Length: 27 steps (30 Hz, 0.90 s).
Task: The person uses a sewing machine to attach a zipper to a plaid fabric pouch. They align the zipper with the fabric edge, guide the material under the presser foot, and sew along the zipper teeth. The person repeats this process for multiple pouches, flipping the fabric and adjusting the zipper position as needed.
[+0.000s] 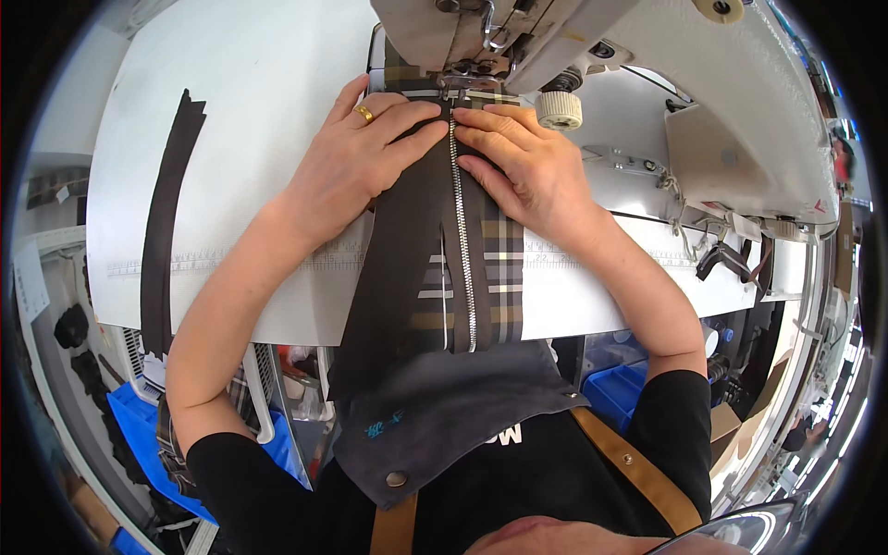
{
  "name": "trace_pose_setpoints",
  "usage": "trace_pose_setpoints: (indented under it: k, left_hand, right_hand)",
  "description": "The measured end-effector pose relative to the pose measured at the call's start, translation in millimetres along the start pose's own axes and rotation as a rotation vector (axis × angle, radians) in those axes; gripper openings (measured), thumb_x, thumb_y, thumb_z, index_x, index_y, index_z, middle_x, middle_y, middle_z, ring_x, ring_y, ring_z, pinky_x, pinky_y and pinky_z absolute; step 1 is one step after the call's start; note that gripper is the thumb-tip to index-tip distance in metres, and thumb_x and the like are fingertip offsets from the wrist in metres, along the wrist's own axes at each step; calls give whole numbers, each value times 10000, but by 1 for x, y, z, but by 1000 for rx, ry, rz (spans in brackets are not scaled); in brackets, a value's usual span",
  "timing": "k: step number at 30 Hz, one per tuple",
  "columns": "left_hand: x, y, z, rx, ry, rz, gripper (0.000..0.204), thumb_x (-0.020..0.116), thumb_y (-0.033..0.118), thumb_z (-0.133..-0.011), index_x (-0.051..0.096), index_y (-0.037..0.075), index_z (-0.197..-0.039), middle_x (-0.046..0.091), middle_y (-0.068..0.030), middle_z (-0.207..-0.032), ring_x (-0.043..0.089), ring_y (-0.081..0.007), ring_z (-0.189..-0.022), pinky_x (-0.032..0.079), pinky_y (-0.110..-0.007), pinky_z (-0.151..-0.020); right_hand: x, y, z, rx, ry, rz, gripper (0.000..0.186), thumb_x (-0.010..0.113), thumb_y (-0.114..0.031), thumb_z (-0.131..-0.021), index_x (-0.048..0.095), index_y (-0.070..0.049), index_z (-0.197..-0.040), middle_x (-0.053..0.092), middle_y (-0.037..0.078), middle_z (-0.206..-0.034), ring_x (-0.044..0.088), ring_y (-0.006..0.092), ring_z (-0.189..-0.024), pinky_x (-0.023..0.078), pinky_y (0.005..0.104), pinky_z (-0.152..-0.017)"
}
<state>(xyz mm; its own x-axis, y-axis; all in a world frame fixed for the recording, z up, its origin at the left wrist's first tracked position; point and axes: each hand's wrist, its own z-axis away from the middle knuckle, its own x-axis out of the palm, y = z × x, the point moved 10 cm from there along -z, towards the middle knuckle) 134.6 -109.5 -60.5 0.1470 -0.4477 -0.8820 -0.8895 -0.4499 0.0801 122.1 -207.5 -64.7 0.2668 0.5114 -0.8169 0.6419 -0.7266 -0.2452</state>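
Note:
Under the sewing machine's presser foot (pixel 455 81) lie a plaid fabric piece (pixel 501 287), a dark strip (pixel 388 268) and a metal zipper (pixel 463 259) running lengthwise toward me. My left hand (pixel 365 153), with a gold ring, has its fingers spread on the dark fabric just left of the zipper, close below the foot. My right hand (pixel 527 166) presses with spread fingertips along the zipper's right side, thumb lower down. Both hands are open. A loose dark fabric strip (pixel 168 231) lies on the white table (pixel 231 120) at the left.
The machine body (pixel 721 111) and a white knob (pixel 559 111) overhang the right. Small metal snips (pixel 726 264) lie at right. Below the table edge are a blue tray (pixel 139 435) at left, a blue bin (pixel 610 388) and cardboard boxes (pixel 740 425) at right.

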Motion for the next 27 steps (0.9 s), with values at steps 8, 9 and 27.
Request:
trace_pose_setpoints:
  k: [8,9,27]
  left_hand:
    - [10,-3,3,-38,30,-12,312,571,98,-783,633,110,-1089,597,-13,-1152,577,-161,-1026,303,-537,-1048]
    - [10,-4,3,-44,38,-15,314,574,99,-782,634,117,-1090,599,-9,-1151,581,-154,-1017,297,-547,-1048]
    - [10,-5,4,-94,61,7,288,577,93,-794,649,126,-1071,598,5,-1146,583,-127,-999,203,-563,-1085]
  right_hand:
    - [2,2,0,47,-62,-15,245,706,-125,-770,661,-57,-1000,643,40,-1111,606,249,-988,532,322,-757]
    - [2,2,0,48,-66,-19,244,704,-126,-772,661,-57,-1002,643,39,-1111,609,249,-987,532,320,-754]
    - [2,2,1,56,-31,-35,266,713,-159,-747,669,-50,-986,662,58,-1024,599,271,-914,496,359,-785]
